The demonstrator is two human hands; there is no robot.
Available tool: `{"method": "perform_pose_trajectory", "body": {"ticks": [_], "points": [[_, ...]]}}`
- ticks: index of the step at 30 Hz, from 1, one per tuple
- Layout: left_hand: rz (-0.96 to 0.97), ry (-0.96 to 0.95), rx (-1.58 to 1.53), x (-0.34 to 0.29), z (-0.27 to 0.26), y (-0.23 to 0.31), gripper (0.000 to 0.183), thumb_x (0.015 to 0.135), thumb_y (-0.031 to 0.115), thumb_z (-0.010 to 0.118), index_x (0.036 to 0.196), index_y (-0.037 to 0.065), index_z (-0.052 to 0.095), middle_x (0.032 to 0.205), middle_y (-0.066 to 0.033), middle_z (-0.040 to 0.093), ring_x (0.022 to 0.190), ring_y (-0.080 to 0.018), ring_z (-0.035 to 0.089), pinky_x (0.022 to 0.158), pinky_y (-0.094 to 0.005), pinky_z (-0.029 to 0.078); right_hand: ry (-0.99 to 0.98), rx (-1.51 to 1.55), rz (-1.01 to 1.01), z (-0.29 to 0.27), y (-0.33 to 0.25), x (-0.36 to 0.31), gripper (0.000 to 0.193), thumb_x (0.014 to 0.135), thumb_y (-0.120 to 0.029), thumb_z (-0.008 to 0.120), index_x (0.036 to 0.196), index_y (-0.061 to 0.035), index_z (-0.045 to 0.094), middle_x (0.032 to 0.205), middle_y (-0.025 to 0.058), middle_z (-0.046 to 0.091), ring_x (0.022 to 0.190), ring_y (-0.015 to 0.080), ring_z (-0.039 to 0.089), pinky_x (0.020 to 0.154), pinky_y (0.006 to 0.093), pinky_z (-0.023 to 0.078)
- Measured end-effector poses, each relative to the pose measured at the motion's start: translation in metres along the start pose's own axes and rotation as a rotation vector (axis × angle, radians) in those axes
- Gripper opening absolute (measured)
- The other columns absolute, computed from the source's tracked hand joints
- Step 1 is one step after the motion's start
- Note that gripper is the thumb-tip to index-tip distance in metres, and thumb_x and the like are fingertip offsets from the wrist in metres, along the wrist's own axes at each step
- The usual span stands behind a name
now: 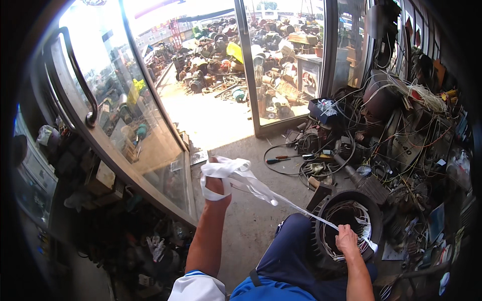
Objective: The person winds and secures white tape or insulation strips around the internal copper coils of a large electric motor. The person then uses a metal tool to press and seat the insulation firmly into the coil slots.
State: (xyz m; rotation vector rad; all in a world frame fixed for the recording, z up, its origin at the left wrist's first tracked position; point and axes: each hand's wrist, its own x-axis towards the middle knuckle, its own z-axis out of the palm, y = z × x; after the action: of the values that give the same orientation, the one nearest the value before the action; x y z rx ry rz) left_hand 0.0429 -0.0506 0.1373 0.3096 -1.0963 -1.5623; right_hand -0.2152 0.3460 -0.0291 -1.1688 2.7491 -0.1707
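A long white cloth tape (261,189) stretches from my left hand to a round motor stator (377,213) near my right knee. My left hand (216,184) is raised in front of me, with loops of tape around it and a loose bundle on top; its fingers are mostly hidden under the folds. At the stator's open end, my right hand (347,240) is closed on the tape, whose short tail sticks out past the fingers. White windings and wires (364,220) line the inside of the stator. Its dark housing has ribs along the side.
A glass door (145,160) stands open at left. Tools and a black cable (281,159) lie on the floor ahead. Motor parts, a dark box (321,111) and tangled wires (427,98) crowd the right side. Outside is a heap of scrap (216,60). Gloves (155,248) lie at lower left.
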Motion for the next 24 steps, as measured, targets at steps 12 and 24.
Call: {"method": "perform_pose_trajectory", "body": {"ticks": [12, 24], "points": [[-0.490, -0.658, 0.480, -0.173, 0.046, -0.130, 0.053, 0.099, 0.035, 0.071, 0.141, 0.004, 0.059, 0.088, 0.0040, 0.062, 0.078, -0.0070, 0.053, 0.069, -0.0252, 0.042, 0.532, 0.693, -0.420, -0.077, -0.178, 0.026, 0.019, 0.091, -0.023, 0.061, 0.087, -0.0051, 0.064, 0.081, 0.0160, 0.071, 0.083, 0.0381, 0.071, 0.076, 0.0465, 0.057], [0.535, -0.159, 1.174, 0.042, -0.075, -0.003, 0.064, 0.086, 0.022, 0.080, 0.137, -0.004, 0.052, 0.110, -0.0227, 0.069, 0.094, -0.0360, 0.071, 0.078, -0.0427, 0.058, 0.176, 0.047, 0.181, 0.011, 0.007, 0.013, 0.028, 0.093, -0.014, 0.059, 0.118, -0.0027, 0.063, 0.114, 0.0193, 0.060, 0.099, 0.0366, 0.067, 0.084, 0.0487, 0.057]]}}
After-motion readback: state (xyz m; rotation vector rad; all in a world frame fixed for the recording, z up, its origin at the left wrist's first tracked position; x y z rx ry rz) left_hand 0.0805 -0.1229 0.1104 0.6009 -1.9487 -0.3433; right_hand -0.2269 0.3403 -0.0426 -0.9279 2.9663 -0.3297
